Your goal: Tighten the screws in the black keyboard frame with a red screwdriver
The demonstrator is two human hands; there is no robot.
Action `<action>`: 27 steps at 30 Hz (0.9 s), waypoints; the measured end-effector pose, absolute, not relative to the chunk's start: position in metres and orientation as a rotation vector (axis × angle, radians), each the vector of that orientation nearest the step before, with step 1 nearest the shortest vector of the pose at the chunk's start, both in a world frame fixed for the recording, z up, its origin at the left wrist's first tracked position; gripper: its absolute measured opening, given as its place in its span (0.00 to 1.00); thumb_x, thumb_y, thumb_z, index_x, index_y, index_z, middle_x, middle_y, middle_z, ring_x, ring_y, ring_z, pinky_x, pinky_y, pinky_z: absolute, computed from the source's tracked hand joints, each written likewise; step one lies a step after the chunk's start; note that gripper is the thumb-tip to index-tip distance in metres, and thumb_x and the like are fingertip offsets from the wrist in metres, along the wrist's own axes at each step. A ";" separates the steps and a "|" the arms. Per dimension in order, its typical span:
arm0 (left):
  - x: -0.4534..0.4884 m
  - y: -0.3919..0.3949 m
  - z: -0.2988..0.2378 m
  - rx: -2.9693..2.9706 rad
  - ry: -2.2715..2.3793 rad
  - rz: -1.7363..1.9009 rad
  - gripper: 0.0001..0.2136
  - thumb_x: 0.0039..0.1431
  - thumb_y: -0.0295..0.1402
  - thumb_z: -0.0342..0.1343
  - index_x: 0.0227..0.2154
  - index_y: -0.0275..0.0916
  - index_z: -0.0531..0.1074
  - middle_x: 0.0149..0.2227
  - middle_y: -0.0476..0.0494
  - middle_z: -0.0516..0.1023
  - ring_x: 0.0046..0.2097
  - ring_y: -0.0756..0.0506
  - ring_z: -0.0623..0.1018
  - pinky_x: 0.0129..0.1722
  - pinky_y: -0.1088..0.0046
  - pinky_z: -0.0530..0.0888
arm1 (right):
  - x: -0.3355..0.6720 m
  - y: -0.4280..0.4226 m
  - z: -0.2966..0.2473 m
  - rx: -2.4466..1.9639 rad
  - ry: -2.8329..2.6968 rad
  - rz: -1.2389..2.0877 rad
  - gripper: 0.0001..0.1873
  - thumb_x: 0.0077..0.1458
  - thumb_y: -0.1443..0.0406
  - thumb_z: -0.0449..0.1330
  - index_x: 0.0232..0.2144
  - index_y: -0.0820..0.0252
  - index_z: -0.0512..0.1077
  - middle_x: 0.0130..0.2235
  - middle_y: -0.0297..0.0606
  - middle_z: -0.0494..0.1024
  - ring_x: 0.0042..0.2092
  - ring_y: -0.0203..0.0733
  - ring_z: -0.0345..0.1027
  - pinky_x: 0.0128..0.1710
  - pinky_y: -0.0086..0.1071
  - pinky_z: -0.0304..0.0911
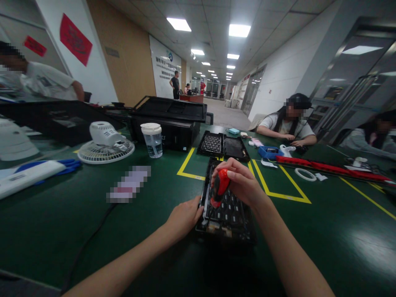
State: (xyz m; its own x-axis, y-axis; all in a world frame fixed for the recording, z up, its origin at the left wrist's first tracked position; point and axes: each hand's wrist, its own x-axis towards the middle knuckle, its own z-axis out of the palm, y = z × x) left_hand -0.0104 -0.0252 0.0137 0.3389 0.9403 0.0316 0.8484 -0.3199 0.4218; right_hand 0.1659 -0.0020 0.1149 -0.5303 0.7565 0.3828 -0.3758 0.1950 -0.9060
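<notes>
The left hand (185, 217) is pressed against the near-left rim of the black keyboard assembly (230, 214), fingers loosely bent and closed round nothing. The assembly lies flat on the green table (139, 231). A red-handled screwdriver (220, 186) is clasped upright by the right hand (243, 181) — best held vertical, with the frame steadied. The tip and any screw are hidden — the assembly's detail is too dark to make out.

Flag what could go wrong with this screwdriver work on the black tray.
1. The screwdriver in the right hand could slip and scratch the black tray, or jab the left hand resting at its edge.
2. Only that hand steadies the tray, so it may shift under pressure.
</notes>
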 end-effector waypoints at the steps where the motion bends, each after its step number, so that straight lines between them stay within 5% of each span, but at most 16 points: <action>1: -0.010 -0.025 0.014 2.281 1.588 0.391 0.16 0.62 0.40 0.38 0.49 0.41 0.60 0.42 0.41 0.75 0.43 0.44 0.76 0.40 0.69 0.70 | 0.166 -0.002 0.116 -0.383 -1.542 1.499 0.05 0.52 0.65 0.56 0.33 0.59 0.67 0.34 0.37 0.72 0.33 0.37 0.68 0.35 0.35 0.65; 12: -0.009 -0.025 0.012 2.293 1.609 0.352 0.16 0.62 0.40 0.37 0.49 0.41 0.60 0.43 0.40 0.75 0.43 0.44 0.75 0.40 0.69 0.70 | 0.169 -0.005 0.120 -0.476 -1.680 1.252 0.04 0.51 0.65 0.59 0.30 0.59 0.67 0.34 0.36 0.70 0.35 0.36 0.67 0.38 0.35 0.62; 27: -0.009 -0.024 0.011 2.272 1.610 0.372 0.16 0.62 0.41 0.37 0.49 0.42 0.60 0.44 0.42 0.74 0.44 0.44 0.75 0.42 0.69 0.69 | 0.167 -0.017 0.134 -0.624 -1.801 1.035 0.09 0.51 0.63 0.59 0.26 0.61 0.63 0.26 0.32 0.67 0.28 0.32 0.62 0.26 0.26 0.57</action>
State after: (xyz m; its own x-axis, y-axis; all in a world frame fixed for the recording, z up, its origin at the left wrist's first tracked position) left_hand -0.0089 -0.0243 0.0108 0.3272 0.9447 0.0213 0.8584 -0.3066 0.4112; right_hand 0.1665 -0.0172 0.1337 -0.4336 0.7678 0.4716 -0.0212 0.5146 -0.8572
